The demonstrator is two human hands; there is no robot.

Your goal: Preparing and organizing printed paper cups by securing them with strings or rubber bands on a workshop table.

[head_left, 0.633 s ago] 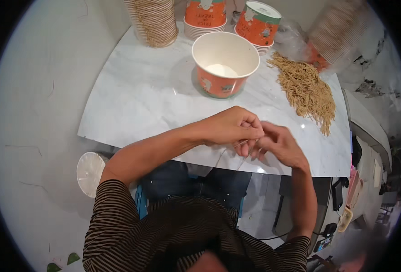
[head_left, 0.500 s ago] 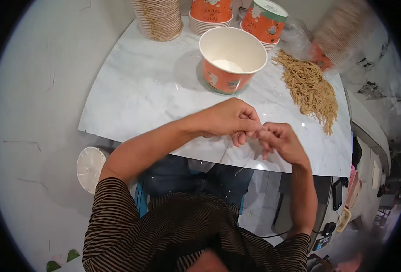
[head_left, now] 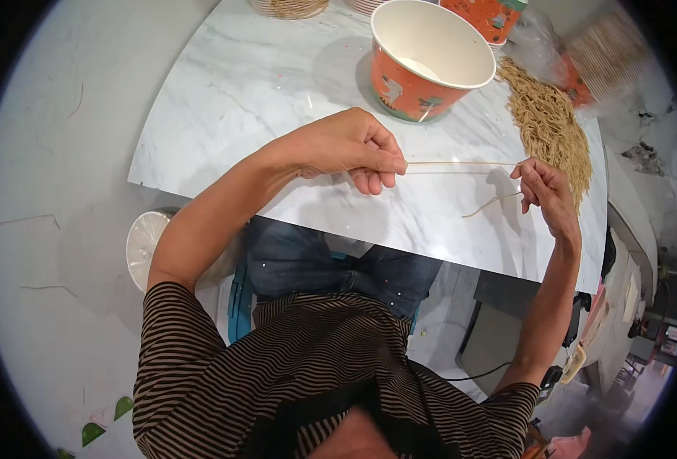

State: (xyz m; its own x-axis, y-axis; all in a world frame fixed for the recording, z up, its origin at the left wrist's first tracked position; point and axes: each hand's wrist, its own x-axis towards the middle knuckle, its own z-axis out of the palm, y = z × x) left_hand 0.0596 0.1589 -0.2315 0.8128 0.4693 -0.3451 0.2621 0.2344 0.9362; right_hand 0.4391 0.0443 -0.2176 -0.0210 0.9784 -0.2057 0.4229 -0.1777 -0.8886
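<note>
A thin tan string (head_left: 461, 162) runs taut and nearly level between my two hands, above the front part of the marble-patterned table. My left hand (head_left: 361, 151) pinches one end between thumb and fingers. The other end is pinched in my right hand (head_left: 545, 191), and a loose tail of string hangs below it toward the left. Beyond my hands stands a large orange paper tub (head_left: 419, 80) with a white inside, upright. Close behind my right hand lies a heap of cut tan strings (head_left: 553, 126).
Stacked paper tubs (head_left: 491, 17) stand at the back, next to a clear plastic bag (head_left: 533, 46). A string-wound stack of tubs (head_left: 602, 57) is at the far right. A wrapped white round container (head_left: 146, 241) sits below the table's left edge (head_left: 143, 172).
My hands have moved apart from where they met, the right one going right, and the string is now stretched between them. The view has shifted, so the table things appear higher.
</note>
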